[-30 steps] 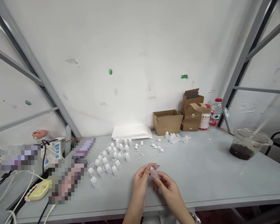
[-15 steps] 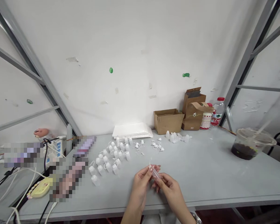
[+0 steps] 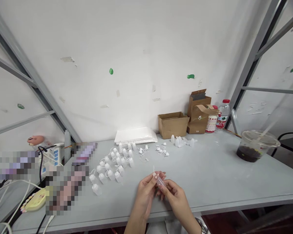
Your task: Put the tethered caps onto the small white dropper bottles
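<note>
Between both hands, above the table's front part, is a small translucent plastic bottle (image 3: 160, 183), tilted with its narrow tip up and left. My left hand (image 3: 147, 188) pinches it at the neck end. The fingers of my right hand (image 3: 173, 193) are closed on its lower body. Left of my hands stand several small bottles (image 3: 108, 173) with white caps and looped straps, in loose rows. Past my hands lie loose white caps (image 3: 163, 150) with thin straps. Several capless translucent bottles (image 3: 179, 141) lie in a group farther back right.
A stack of white sheets (image 3: 136, 135), an open cardboard box (image 3: 173, 126) and a brown paper bag (image 3: 197, 120) stand along the wall. A lidded plastic cup of dark drink (image 3: 250, 153) is at right. Blurred-out devices, cables and a yellow object (image 3: 36, 200) occupy the left.
The whole view has shifted slightly, so things appear a little farther left. Both hands keep their grip on the small bottle, with almost no change in pose.
</note>
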The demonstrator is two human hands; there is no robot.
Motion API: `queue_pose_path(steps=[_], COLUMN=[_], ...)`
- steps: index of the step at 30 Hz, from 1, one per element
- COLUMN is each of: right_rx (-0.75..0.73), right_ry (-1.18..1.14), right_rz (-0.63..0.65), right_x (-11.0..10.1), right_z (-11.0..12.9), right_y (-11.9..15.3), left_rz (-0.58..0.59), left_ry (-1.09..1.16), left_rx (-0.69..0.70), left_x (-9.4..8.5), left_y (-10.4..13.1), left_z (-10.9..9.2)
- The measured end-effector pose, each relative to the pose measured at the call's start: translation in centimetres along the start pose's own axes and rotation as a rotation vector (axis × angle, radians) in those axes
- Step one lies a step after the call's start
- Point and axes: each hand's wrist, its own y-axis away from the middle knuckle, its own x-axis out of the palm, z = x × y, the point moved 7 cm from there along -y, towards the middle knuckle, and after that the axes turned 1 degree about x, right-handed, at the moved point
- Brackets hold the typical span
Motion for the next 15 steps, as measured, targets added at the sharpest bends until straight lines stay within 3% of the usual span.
queue_pose_path(steps=[8,15], right_rx=[0.046,0.001], right_ry=[-0.114,-0.051], right_rz=[0.14,0.101], right_x=[0.7,0.7], right_z=[0.3,0.3], right_y=[-0.7,-0.6], left_rz=[0.009,-0.052], left_ry=[-0.05,-0.025], left_rx=[0.087,0.087], left_x=[0.0,-0.8], left_y=[0.7,0.0], left_z=[-0.7,-0.7])
